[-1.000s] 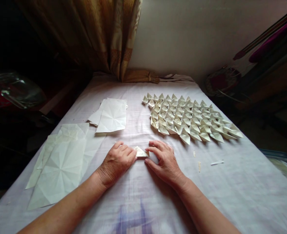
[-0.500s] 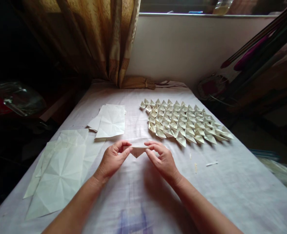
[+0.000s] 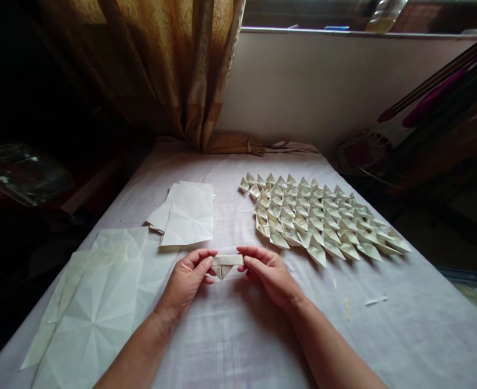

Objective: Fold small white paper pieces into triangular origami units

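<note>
A small folded piece of pale paper (image 3: 224, 263) is held just above the white cloth between both hands. My left hand (image 3: 187, 278) pinches its left end with thumb and fingers. My right hand (image 3: 269, 273) pinches its right end. Beyond my right hand lies a field of several small folded paper triangles (image 3: 319, 219), set in close rows. To the left lie creased flat sheets: a small stack (image 3: 185, 213) further back and a larger stack (image 3: 94, 308) near the left edge.
The white cloth (image 3: 404, 335) covers a table that runs back to a wall and a brown curtain (image 3: 173, 70). Small paper scraps (image 3: 375, 300) lie at the right. Dark clutter stands beyond both side edges.
The paper piece was pressed flat on the cloth under both hands; it has been lifted and is now pinched at each end. The view has tilted up a little.
</note>
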{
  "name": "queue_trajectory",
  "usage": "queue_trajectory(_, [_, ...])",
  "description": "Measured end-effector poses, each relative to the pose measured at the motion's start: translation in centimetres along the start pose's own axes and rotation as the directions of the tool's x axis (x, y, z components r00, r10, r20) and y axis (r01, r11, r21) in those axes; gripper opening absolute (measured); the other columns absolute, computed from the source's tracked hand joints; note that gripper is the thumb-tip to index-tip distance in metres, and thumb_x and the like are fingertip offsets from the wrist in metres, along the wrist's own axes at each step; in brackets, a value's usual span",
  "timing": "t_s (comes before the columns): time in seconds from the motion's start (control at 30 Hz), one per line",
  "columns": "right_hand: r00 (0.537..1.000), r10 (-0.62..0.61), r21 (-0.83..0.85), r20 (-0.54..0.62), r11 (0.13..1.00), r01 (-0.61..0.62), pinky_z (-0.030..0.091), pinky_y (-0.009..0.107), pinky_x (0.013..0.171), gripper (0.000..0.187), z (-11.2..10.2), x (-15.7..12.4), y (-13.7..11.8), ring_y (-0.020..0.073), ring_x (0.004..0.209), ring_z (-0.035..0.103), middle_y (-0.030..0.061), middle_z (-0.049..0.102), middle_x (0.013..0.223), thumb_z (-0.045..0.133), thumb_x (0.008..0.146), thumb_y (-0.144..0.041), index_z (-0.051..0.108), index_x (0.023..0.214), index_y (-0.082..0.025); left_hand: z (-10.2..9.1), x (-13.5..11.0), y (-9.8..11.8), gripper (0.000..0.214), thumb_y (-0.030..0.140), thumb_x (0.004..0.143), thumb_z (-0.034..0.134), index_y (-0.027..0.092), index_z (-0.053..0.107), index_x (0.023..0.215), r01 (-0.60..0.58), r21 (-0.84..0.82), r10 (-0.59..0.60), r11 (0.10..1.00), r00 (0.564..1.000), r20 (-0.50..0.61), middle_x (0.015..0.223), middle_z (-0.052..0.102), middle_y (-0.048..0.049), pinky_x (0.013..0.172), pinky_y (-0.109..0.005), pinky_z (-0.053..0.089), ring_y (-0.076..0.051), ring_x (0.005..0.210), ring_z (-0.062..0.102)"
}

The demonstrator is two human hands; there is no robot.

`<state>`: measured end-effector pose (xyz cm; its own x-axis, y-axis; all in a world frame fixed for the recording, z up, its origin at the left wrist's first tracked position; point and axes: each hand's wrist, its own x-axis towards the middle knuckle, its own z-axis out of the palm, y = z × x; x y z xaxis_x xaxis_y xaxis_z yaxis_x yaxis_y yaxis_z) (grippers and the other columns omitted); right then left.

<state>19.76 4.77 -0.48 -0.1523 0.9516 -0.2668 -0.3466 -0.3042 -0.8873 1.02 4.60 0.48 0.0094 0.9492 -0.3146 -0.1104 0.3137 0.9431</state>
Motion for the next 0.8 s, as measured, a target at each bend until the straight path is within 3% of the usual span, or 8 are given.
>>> queue_trajectory(0.2, [0.998, 0.024, -0.031, 0.063, 0.999, -0.022, 0.043, 0.020, 0.050, 0.034, -0.3, 0.2, -0.3, 0.0111, 0.059, 0.061, 0.0021, 0.071, 0.074, 0.083, 0.062, -0.041, 0.076, 0.087, -0.019, -0.2, 0.0, -0.5, 0.048, 0.047, 0.069, 0.073, 0.012, 0.071, 0.103, -0.010, 0.091, 0.010, 0.996, 1.000, 0.000, 0.068, 0.067, -0.0017, 0.053, -0.021, 0.051, -0.011, 0.056, 0.058])
queue_trajectory(0.33, [0.999, 0.008, -0.068, 0.043, 0.998, -0.005, 0.040, 0.019, 0.048, 0.035, -0.1, 0.2, -0.3, 0.0082, 0.052, 0.054, -0.0007, 0.067, 0.065, 0.081, 0.065, -0.043, 0.075, 0.089, -0.019, -0.4, -0.1, -0.8, 0.046, 0.044, 0.074, 0.070, 0.015, 0.070, 0.110, -0.048, 0.197, 0.034, 0.979, 0.997, 0.073, 0.088, 0.070, -0.0058, 0.054, -0.022, 0.051, -0.012, 0.061, 0.060])
queue_trajectory(0.53, [0.999, -0.037, -0.135, -0.027, 0.990, 0.033, 0.034, 0.019, 0.043, 0.032, 0.4, 0.2, 0.0, 0.0072, 0.047, 0.046, -0.0028, 0.060, 0.055, 0.077, 0.067, -0.045, 0.073, 0.083, -0.017, -0.1, -0.6, -1.5, 0.038, 0.031, 0.073, 0.070, 0.020, 0.072, 0.109, -0.270, 0.384, 0.235, 0.883, 0.962, 0.137, 0.105, 0.067, -0.0072, 0.068, -0.026, 0.054, -0.018, 0.081, 0.066])
queue_trajectory(0.7, [0.998, -0.035, -0.168, -0.044, 0.985, 0.027, 0.031, 0.019, 0.041, 0.032, 0.5, 0.1, 0.3, 0.0062, 0.044, 0.043, -0.0020, 0.061, 0.058, 0.076, 0.067, -0.044, 0.073, 0.083, -0.016, 0.1, -0.9, -1.5, 0.025, 0.033, 0.081, 0.063, 0.021, 0.075, 0.099, -0.382, 0.511, 0.360, 0.770, 0.921, 0.147, 0.090, 0.071, -0.0050, 0.072, -0.025, 0.051, -0.018, 0.082, 0.065])
queue_trajectory(0.8, [1.000, -0.019, -0.152, -0.014, 0.988, 0.017, 0.033, 0.019, 0.041, 0.034, 0.3, 0.0, 0.0, 0.0062, 0.045, 0.045, 0.0007, 0.065, 0.064, 0.076, 0.068, -0.046, 0.074, 0.083, -0.016, 0.1, -0.9, -1.4, 0.028, 0.039, 0.086, 0.058, 0.018, 0.076, 0.085, -0.342, 0.520, 0.318, 0.783, 0.938, 0.138, 0.074, 0.069, -0.0029, 0.064, -0.023, 0.048, -0.016, 0.070, 0.062])
